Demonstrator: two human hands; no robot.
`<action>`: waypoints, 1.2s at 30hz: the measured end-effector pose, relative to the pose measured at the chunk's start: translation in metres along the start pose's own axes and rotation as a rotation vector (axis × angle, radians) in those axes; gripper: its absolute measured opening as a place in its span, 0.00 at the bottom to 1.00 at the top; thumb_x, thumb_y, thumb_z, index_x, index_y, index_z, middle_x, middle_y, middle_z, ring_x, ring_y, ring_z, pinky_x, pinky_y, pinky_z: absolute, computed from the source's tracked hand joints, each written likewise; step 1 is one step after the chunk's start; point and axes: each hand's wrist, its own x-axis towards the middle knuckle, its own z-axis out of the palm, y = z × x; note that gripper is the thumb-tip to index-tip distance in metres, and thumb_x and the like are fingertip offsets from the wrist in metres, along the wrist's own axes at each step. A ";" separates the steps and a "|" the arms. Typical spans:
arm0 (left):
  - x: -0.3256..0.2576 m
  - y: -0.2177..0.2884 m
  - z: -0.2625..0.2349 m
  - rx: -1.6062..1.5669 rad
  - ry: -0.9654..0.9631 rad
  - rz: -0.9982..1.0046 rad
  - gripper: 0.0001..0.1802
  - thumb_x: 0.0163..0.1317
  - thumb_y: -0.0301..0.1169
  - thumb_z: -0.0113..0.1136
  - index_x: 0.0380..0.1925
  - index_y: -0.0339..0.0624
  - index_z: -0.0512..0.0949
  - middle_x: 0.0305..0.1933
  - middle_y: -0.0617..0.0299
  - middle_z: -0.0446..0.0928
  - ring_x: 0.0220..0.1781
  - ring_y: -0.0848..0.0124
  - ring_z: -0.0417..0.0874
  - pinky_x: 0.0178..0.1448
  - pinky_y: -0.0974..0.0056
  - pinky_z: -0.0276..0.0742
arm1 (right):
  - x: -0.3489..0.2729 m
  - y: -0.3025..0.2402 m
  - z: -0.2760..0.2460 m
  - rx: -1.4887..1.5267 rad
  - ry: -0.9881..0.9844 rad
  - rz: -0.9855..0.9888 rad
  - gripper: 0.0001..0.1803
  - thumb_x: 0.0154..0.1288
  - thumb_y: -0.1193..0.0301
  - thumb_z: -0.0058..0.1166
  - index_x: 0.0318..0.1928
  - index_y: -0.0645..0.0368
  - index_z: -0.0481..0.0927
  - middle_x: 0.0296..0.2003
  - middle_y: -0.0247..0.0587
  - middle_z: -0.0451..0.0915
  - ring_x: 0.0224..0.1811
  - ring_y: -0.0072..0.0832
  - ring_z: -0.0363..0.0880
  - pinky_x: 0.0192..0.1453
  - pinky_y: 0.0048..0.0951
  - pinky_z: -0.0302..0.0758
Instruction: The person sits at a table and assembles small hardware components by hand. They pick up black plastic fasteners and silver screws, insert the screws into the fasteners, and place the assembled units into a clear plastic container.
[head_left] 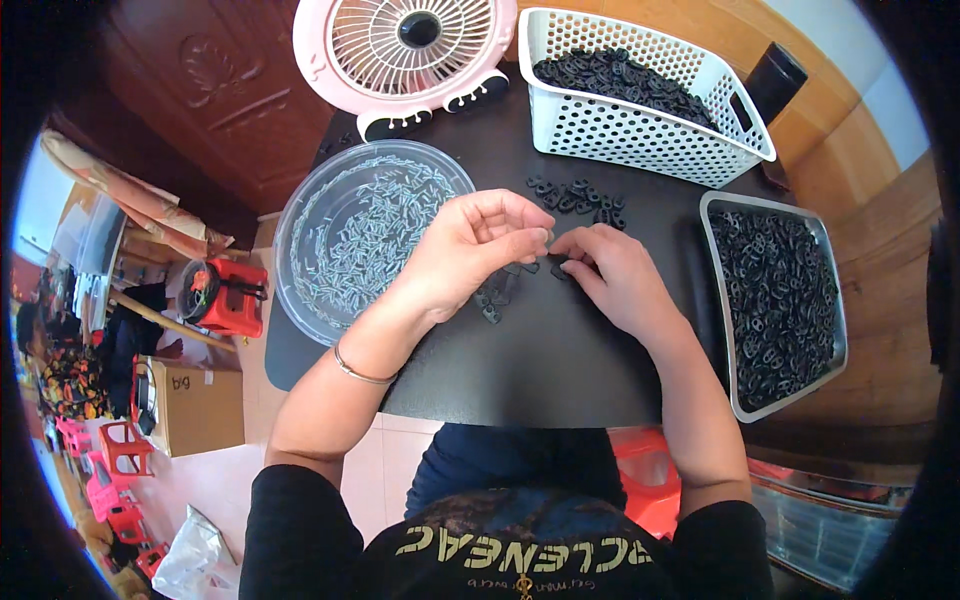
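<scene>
Dark tabletop [510, 375], busy: left hand [455, 245] pinched narrow, contents hidden; right hand [615, 275] pinching a black piece [558, 272]; one left forearm [385, 325] bump could spill the tub [288, 240].

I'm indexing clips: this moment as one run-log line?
left hand: pinching, contents unclear; right hand: holding black piece; clear bowl: silvery pins; white basket, grey tray: black pieces
</scene>
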 end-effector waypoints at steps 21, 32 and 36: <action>0.000 -0.008 0.005 0.271 0.004 0.147 0.17 0.51 0.16 0.59 0.43 0.33 0.70 0.31 0.64 0.75 0.34 0.81 0.76 0.40 0.77 0.73 | -0.003 -0.015 0.000 0.405 0.399 -0.185 0.10 0.48 0.82 0.58 0.34 0.60 0.80 0.29 0.38 0.79 0.26 0.22 0.76 0.30 0.21 0.73; -0.001 -0.008 0.007 0.355 0.033 0.194 0.19 0.49 0.16 0.57 0.44 0.35 0.70 0.25 0.67 0.75 0.28 0.85 0.74 0.33 0.78 0.70 | -0.003 -0.014 0.001 0.358 0.362 -0.221 0.09 0.49 0.82 0.57 0.33 0.60 0.81 0.29 0.39 0.79 0.27 0.24 0.78 0.30 0.22 0.75; -0.001 -0.009 0.006 0.486 0.045 0.232 0.21 0.46 0.17 0.57 0.45 0.37 0.70 0.22 0.68 0.75 0.26 0.84 0.74 0.31 0.76 0.70 | -0.003 -0.013 0.001 0.341 0.335 -0.233 0.09 0.49 0.83 0.57 0.33 0.60 0.81 0.29 0.40 0.79 0.27 0.25 0.78 0.30 0.22 0.75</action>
